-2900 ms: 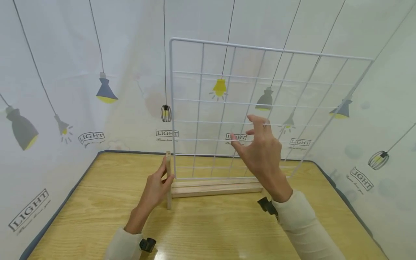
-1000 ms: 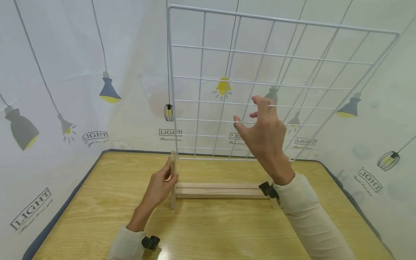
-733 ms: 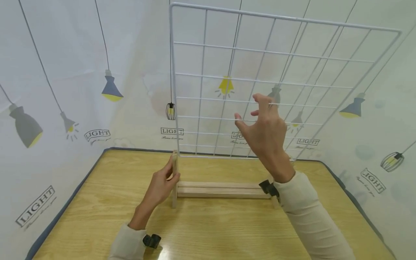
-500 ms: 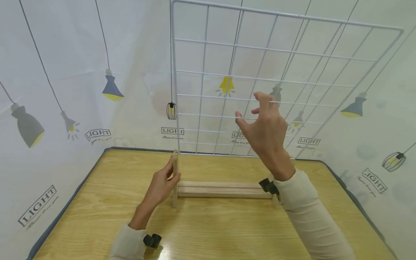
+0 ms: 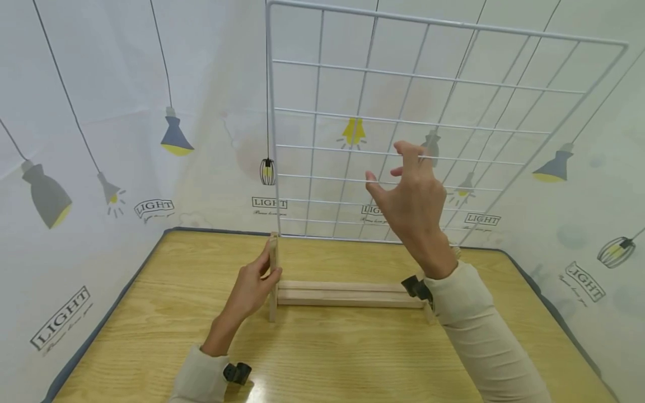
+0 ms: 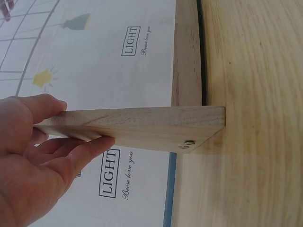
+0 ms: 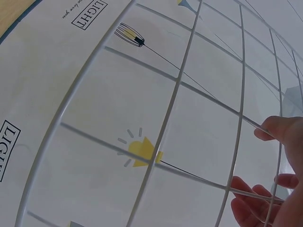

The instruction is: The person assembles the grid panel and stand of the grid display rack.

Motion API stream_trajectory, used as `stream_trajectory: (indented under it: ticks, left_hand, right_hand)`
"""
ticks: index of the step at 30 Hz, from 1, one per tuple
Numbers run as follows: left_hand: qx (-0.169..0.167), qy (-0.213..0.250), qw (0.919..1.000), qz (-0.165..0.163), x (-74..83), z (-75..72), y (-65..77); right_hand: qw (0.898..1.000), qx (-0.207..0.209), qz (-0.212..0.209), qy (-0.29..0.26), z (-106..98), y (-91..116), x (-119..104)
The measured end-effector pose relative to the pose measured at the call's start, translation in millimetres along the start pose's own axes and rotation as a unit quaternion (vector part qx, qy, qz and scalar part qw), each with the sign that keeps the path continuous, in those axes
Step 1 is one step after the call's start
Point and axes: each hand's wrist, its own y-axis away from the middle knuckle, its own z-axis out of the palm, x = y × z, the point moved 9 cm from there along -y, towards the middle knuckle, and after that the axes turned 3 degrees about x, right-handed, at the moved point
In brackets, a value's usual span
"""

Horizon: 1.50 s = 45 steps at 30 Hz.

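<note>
My left hand (image 5: 252,288) pinches the upright side board (image 5: 274,252) of a low wooden stand, thumb on one face and fingertips on the other. In the left wrist view this board (image 6: 142,117) reaches down to the table, with two small metal fasteners near its lower end. Two pale wooden rails (image 5: 347,296) run right from it to another side piece (image 5: 429,313), mostly hidden behind the right wrist. My right hand (image 5: 415,207) grips a white wire grid panel (image 5: 398,120) with fingers hooked at its mesh. The tilted panel hangs above and behind the rails.
A wood-grain table (image 5: 322,352) lies below, edged in dark blue. Behind and at both sides stand white walls (image 5: 211,168) printed with hanging lamps and lettering. Black camera mounts (image 5: 237,372) sit at both wrists.
Since the earliest frame, my right hand has raised the grid panel from close to the rails to well above them. Lately it rises only slightly. My left hand keeps its hold on the side board.
</note>
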Motion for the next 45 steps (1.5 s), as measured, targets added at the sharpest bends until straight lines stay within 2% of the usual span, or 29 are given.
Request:
stream_trajectory:
  ticks: [19,45]
  left_hand:
    - [-0.007,0.015,0.9999,-0.004,-0.4,2.9,0.1]
    - [0.0,0.014,0.9998,-0.012,-3.2,0.3,-2.5]
  right_hand:
    - [0.999,-0.025,0.029,0.009,9.3,2.3,3.1]
    - [0.999,-0.04,0.033,0.007,20.0,6.7,5.2]
